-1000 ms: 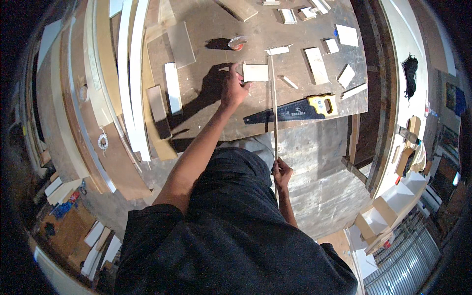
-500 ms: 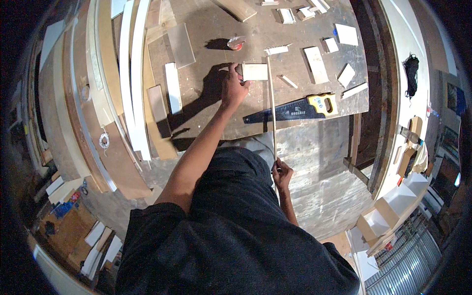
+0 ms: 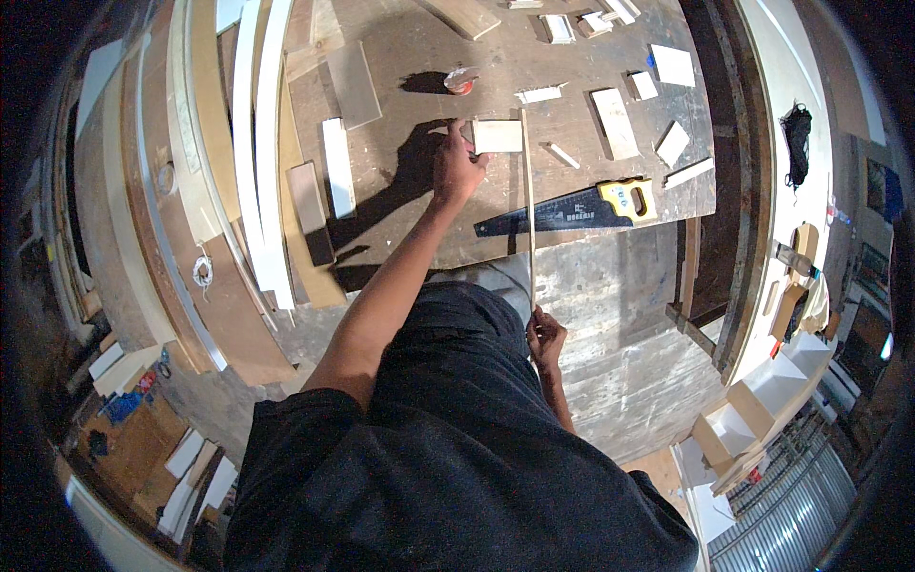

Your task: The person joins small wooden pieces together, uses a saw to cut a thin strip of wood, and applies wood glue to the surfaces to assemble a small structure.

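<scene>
My left hand point(image 3: 459, 170) is closed round the left end of a small pale wooden block point(image 3: 499, 135), held over the brown worktable point(image 3: 410, 219). The block's right end meets the far end of a long thin wooden strip point(image 3: 530, 210); whether they touch or are joined, I cannot tell. Lower down, my right hand point(image 3: 546, 337) pinches the near end of that strip, close to my body and past the table's front edge. Under the strip lies a handsaw point(image 3: 562, 210) with a dark blade and a yellow and black handle, pointing left.
A small reddish tub point(image 3: 459, 81) stands beyond the block. Several wood offcuts point(image 3: 615, 124) are scattered over the table's right side. Long boards point(image 3: 250, 143) run along the left. At the right, a hammer point(image 3: 797, 259) and a black cord bundle point(image 3: 797, 143) rest on a pale surface.
Almost nothing differs. The view has shifted very slightly, and both hands keep their hold on the block and the strip.
</scene>
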`<state>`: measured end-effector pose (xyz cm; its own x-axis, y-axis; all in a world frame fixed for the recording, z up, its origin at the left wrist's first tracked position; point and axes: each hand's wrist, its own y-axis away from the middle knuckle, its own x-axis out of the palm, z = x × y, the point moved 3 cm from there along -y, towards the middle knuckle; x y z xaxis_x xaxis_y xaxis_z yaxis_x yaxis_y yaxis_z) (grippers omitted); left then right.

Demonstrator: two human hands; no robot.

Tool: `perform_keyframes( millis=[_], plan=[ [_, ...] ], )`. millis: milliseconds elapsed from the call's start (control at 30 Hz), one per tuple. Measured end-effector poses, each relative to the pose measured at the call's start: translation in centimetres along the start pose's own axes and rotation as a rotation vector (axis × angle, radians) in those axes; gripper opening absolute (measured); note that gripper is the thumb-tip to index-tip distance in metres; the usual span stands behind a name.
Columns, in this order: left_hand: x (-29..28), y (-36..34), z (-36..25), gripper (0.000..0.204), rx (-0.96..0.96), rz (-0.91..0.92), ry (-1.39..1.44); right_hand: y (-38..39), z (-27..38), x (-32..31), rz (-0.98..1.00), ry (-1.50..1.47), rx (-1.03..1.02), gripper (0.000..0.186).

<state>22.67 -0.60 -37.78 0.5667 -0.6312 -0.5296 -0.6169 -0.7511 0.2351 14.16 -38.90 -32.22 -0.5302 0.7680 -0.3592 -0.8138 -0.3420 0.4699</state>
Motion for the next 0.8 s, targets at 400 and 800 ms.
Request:
perform_keyframes(
  millis=[400, 800],
  plan=[
    [0.1, 0.0, 0.1, 0.079, 0.177, -0.132, -0.036, 0.4, -1.7, -0.3, 0.055, 0.035, -0.041, 0.017],
    [-0.4, 0.1, -0.5, 0.072, 0.106, -0.059, 0.002, 0.6, -0.2, 0.6, -0.019, -0.204, 0.103, 0.012]
  ],
)
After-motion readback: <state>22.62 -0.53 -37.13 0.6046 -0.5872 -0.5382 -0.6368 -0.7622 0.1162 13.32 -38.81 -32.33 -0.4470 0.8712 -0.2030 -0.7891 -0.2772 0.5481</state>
